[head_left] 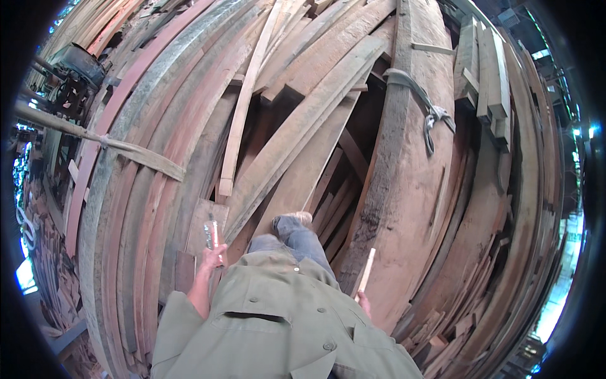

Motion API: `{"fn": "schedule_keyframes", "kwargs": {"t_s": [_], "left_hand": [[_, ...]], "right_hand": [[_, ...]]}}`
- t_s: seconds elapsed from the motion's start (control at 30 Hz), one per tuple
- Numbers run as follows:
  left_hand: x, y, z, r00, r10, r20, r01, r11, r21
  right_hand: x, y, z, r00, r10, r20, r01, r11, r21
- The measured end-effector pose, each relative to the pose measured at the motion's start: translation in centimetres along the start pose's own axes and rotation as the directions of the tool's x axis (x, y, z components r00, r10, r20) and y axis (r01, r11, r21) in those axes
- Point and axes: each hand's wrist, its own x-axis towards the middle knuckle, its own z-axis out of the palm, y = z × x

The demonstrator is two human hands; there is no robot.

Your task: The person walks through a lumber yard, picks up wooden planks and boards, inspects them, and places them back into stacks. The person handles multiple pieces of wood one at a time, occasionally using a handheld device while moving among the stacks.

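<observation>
far up and to the left of the left hand (213,258), a dark machine (79,66) stands at the edge of the wood. nearer to that hand, also up and left, a pale strap (148,158) runs across long boards (126,208) that lie side by side. the left hand itself is curled closed around a slim clear object with red on it (213,232), which stands up out of the fist; its exact kind is too small to tell. above this hand, a narrow pale batten (246,107) points down toward it. between the two hands are the person's green jacket (265,297) and blue-grey trousers (297,237). the right hand (363,302), partly hidden by the jacket, grips the lower end of a thin wooden stick (366,271), which rises from its fingers. just beyond the right hand lies a thick timber (420,189); well above the hand, a grey cloth strip (413,88) is knotted on it. farther right and up sit short wood blocks (495,82).
</observation>
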Motion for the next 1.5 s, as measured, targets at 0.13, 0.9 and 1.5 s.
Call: {"fn": "schedule_keyframes", "kwargs": {"t_s": [0.13, 0.9, 1.5], "left_hand": [[0.4, 5.0, 4.8, 0.997, -0.043, 0.068, 0.039, 0.997, 0.061], [21.9, 50.1, 18.1, 0.922, 0.383, 0.063, -0.372, 0.918, -0.140], [38.1, 92.6, 21.1, 0.992, 0.083, -0.091, -0.122, 0.774, -0.621]], "right_hand": [[0.2, -10.9, 0.0, 0.986, -0.046, 0.161, 0.040, 0.998, 0.039], [-4.2, -54.9, 21.7, 0.909, -0.278, 0.310, 0.400, 0.787, -0.470], [-6.0, -99.3, 45.4, 0.875, -0.116, 0.471, 0.440, 0.597, -0.671]]}}
